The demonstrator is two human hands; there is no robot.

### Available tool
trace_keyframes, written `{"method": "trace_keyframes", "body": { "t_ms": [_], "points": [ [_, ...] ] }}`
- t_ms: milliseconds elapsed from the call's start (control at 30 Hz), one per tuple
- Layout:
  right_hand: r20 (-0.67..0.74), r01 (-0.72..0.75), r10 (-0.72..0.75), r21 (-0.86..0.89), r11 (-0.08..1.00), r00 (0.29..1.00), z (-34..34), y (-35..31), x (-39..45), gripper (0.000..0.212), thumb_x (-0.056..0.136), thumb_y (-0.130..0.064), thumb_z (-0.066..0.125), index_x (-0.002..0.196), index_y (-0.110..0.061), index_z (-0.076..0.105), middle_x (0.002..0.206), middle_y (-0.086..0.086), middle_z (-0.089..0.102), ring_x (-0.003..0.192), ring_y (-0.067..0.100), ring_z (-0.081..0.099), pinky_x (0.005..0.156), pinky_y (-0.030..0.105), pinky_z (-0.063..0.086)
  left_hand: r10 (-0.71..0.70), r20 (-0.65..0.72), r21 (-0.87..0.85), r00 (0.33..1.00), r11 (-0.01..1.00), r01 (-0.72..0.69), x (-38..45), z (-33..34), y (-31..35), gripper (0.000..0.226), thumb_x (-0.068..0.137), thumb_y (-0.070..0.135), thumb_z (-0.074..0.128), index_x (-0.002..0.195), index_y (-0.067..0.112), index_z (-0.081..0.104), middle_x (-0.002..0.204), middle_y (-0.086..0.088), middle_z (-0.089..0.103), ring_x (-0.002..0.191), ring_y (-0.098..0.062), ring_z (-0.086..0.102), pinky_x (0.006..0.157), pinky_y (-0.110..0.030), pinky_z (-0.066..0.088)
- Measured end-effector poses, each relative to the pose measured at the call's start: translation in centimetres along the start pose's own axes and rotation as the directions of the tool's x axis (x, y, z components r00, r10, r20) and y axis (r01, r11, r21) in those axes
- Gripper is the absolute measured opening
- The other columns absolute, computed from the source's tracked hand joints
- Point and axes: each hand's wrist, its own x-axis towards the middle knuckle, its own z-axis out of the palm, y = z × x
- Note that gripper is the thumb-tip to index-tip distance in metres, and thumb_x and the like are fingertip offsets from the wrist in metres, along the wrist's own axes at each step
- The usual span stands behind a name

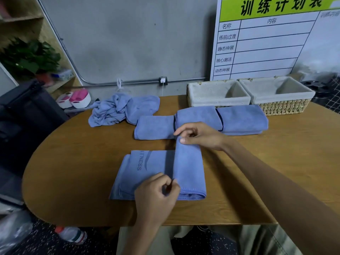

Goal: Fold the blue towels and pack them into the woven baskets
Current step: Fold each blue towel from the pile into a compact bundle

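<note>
Left hand [156,192], nearest the viewer, pinches the near edge of the towel [189,168] on the table [73,162]; right hand [200,135] pinches its far edge; the folded flap's long axis runs away from the viewer, so the next fold probably travels leftward over the printed half; three folded towels [200,120] lie beyond, before two empty baskets [217,96].

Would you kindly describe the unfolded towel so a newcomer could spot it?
On the wooden table, look left of the row of three folded towels. The crumpled towel lies near the wall, the only one bunched up rather than folded.
</note>
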Motion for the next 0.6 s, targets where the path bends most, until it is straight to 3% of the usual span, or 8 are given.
{"method": "trace_keyframes", "body": {
  "t_ms": [133,267,333,400,500,600],
  "points": [
    [0.007,-0.022,0.024,-0.212,0.977,1.000,3.0,1.6,1.5,0.024,0.090,-0.023,0.073,0.112,-0.015,0.070,0.086,0.004,0.071,0.086,0.009,0.065,0.084,0.023,0.048,-0.020,0.060,0.185,0.998,0.983,0.008,-0.7,-0.1,-1.9,0.039,0.074,0.035,0.061,0.055,0.018,0.031,0.053,0.003,0.032,0.051,-0.013,0.038,0.045,-0.030,0.028],
    [-0.134,0.007,-0.049,-0.294,0.956,0.990,4.1,3.5,0.6,0.020,0.090,-0.027,0.074,0.108,-0.019,0.071,0.081,-0.005,0.068,0.080,0.006,0.065,0.075,0.020,0.047,-0.025,0.069,0.254,0.997,0.967,0.007,-0.6,0.1,-2.1,0.026,0.072,0.028,0.063,0.066,0.023,0.038,0.065,0.007,0.038,0.062,-0.013,0.042,0.052,-0.028,0.032],
    [-0.208,0.003,-0.069,-0.301,0.953,0.976,4.1,4.0,-0.2,0.021,0.090,-0.029,0.073,0.109,-0.021,0.070,0.081,-0.004,0.068,0.079,0.007,0.065,0.073,0.023,0.048,0.062,0.054,0.224,0.997,0.972,-0.073,-0.6,0.4,-1.2,0.014,0.074,0.020,0.062,0.076,0.024,0.049,0.077,0.010,0.046,0.072,-0.017,0.048,0.062,-0.034,0.040],
    [-0.290,-0.008,-0.069,-0.257,0.966,0.955,4.5,4.2,-0.8,0.020,0.090,-0.026,0.073,0.109,-0.020,0.069,0.081,0.001,0.066,0.075,0.006,0.062,0.070,0.021,0.046,0.192,0.087,0.174,0.978,0.963,-0.205,-0.6,0.9,0.1,0.012,0.081,0.020,0.063,0.089,0.028,0.060,0.091,0.011,0.054,0.085,-0.015,0.054,0.072,-0.035,0.040],
    [-0.392,-0.037,-0.072,-0.264,0.964,0.917,5.8,4.3,-1.6,0.018,0.091,-0.022,0.071,0.109,-0.020,0.068,0.082,0.000,0.065,0.074,0.003,0.059,0.068,0.017,0.043,0.288,0.233,0.149,0.929,0.933,-0.327,-0.7,1.9,1.0,0.020,0.089,0.047,0.061,0.104,0.034,0.063,0.106,0.013,0.055,0.098,-0.013,0.055,0.078,-0.034,0.037],
    [-0.478,-0.061,-0.089,-0.288,0.956,0.874,6.8,4.3,-2.8,0.017,0.092,-0.019,0.069,0.109,-0.016,0.069,0.085,-0.006,0.066,0.080,0.003,0.060,0.068,0.011,0.041,0.271,0.261,0.156,0.927,0.935,-0.317,-0.5,1.8,-0.5,0.039,0.081,0.069,0.063,0.102,0.035,0.062,0.106,0.014,0.055,0.098,-0.012,0.056,0.079,-0.035,0.038]
  ]
}}
